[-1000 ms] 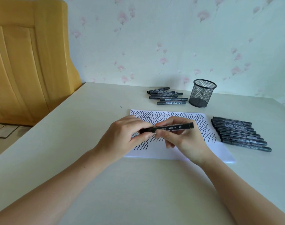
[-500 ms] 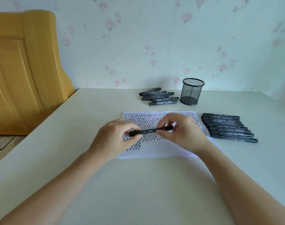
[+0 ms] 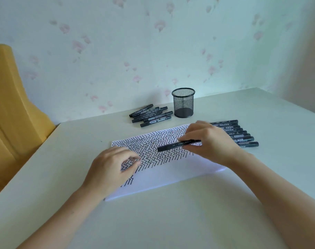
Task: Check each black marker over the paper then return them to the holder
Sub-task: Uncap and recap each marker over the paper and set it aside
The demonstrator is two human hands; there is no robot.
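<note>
Marker: black, capped as far as can be seen, held level just above the paper near its right half. Right hand pinches its right end between thumb and curled fingers; the left end points free toward the sheet's middle. Pale print runs along the barrel, too small to read.

Left hand: over the paper's left edge, holding nothing that shows; thumb and forefinger nearly meet, the other fingers loosely curled. Whether it touches the sheet cannot be told.

Paper: white, on the table, upper part filled with rows of black zigzag strokes, lower strip mostly bare, a few short marks at lower left.

Row: markers laid side by side, right of the paper, partly hidden behind the right hand. White label print, unreadable.

Pile: loose markers behind the paper, just left of the holder. Labels show a pale band with lettering; not legible.

Holder: black mesh cup, upright, appears empty.

Progress, judged: many strokes point to much checking done, yet no marker stands in the holder, so all returns remain. Which group is checked cannot be told.
</note>
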